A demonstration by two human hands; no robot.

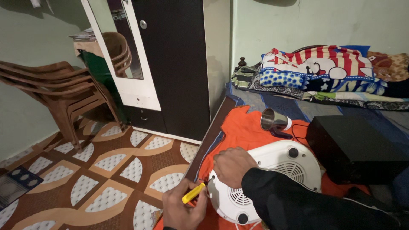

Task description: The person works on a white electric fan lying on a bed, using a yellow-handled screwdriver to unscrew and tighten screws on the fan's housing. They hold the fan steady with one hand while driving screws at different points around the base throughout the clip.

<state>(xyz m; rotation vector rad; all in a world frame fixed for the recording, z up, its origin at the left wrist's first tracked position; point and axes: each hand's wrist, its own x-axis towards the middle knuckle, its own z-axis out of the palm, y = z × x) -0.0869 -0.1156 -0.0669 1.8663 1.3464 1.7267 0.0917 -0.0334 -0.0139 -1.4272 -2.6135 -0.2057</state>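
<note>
Head view, looking down across the near edge of a bed. A white round appliance (272, 179) with vent grilles and black knobs lies on an orange cloth (243, 127) spread over the bed (298, 108); the right hand (232, 166), in a black sleeve, rests palm-down on the left part of its casing, fingers curled over the rim and pressing on it rather than closed round anything. The left hand (183, 208), at the near edge just left of the appliance, has its fingers wrapped tightly round a yellow-handled tool (193, 193); the handle points up and right toward the appliance's left rim; the tool's tip is hidden, so contact with the casing cannot be told. Far of the appliance on the cloth lies a small metal cup (272, 119), tipped on its side beside a dark cable; right of both stands a black box (353, 147). Folded patterned blankets (328, 70) are piled at the far end of the bed. To the left, on the patterned tile floor (106, 170), stand stacked brown plastic chairs (64, 91) and a dark wardrobe (174, 64) with a mirrored door.
</note>
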